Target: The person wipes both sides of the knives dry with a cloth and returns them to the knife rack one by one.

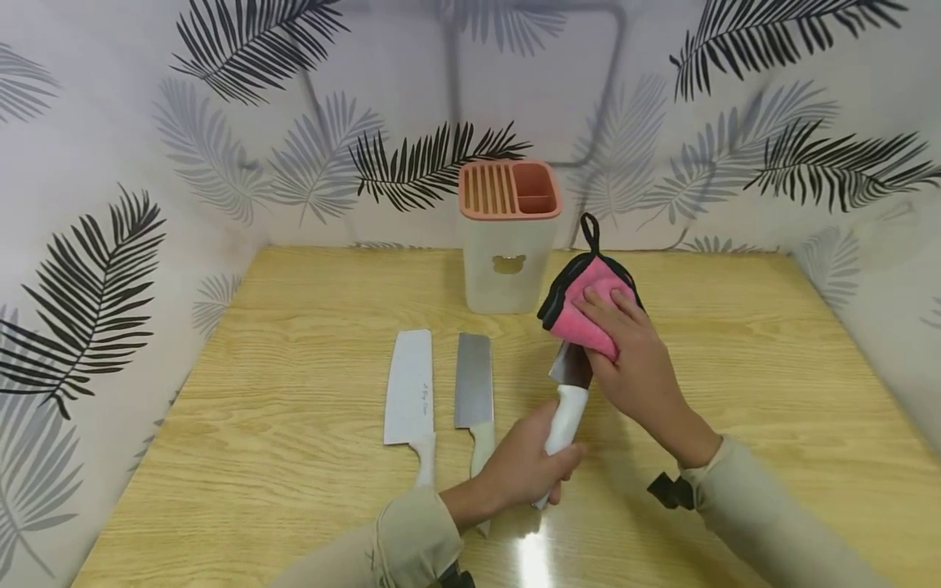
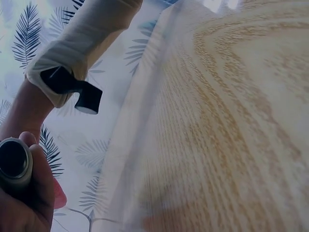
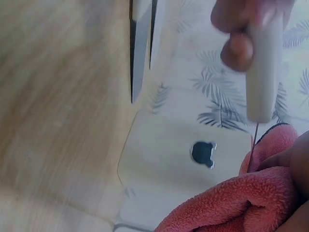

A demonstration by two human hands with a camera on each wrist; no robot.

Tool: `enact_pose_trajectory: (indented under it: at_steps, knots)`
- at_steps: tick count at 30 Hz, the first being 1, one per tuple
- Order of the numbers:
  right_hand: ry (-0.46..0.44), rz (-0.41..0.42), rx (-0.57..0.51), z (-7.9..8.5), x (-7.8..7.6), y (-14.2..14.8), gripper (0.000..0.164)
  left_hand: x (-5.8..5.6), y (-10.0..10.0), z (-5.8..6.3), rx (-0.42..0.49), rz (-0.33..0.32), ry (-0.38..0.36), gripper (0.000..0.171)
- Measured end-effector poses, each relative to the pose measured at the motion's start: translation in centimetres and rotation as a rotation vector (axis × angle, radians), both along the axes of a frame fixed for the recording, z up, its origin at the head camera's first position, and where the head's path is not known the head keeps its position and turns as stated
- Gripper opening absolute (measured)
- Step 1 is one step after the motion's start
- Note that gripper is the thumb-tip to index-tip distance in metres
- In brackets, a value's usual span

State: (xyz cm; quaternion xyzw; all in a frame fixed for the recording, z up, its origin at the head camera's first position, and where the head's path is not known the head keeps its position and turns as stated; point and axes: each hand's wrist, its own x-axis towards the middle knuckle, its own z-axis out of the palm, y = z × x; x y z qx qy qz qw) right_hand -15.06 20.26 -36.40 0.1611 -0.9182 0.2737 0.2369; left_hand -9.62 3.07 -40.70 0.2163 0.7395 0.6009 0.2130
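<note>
My left hand [image 1: 515, 461] grips the white handle [image 1: 568, 418] of a kitchen knife, with the blade [image 1: 570, 367] pointing away from me. A pink cloth [image 1: 588, 304] with black edging and a hanging loop covers most of that blade. On the cloth lies my right hand [image 1: 638, 359], holding it around the blade. In the right wrist view the cloth [image 3: 241, 200] folds over the thin blade just beyond the handle [image 3: 263, 72]. The left wrist view shows the handle's butt end [image 2: 14, 162] inside the curled left fingers.
Left of my hands, a broad white cleaver [image 1: 409, 388] and a narrower grey-bladed cleaver [image 1: 474, 380] lie side by side on the wooden table [image 1: 294, 392]. A white knife holder [image 1: 507, 282] with a slotted coral top stands at the back. Leaf-patterned fabric [image 1: 243, 163] hangs behind the table.
</note>
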Motion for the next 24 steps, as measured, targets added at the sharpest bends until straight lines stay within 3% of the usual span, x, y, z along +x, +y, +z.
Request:
enact_pose_trajectory:
  at_steps: [9, 15, 18, 21, 24]
  knots:
    - [-0.070, -0.052, -0.056, 1.6, -1.9, 2.8, 0.048, 0.6, 0.0, 0.6, -0.035, -0.017, -0.010, 0.018]
    - [-0.189, -0.185, -0.237, 3.5, -2.8, 5.6, 0.030, 0.8, 0.2, 0.7, 0.006, 0.001, -0.033, 0.012]
    - [-0.158, -0.263, -0.294, 5.1, -2.5, 6.3, 0.030, 0.5, 0.0, 0.8, 0.026, 0.011, -0.025, 0.012]
    - [-0.060, -0.314, -0.322, 6.3, -1.8, 6.0, 0.032, 0.3, -0.1, 1.0, 0.038, 0.026, -0.048, 0.011]
    - [0.078, -0.299, -0.334, 6.9, -0.8, 4.9, 0.039, 0.2, -0.2, 0.9, 0.049, 0.042, -0.077, 0.010]
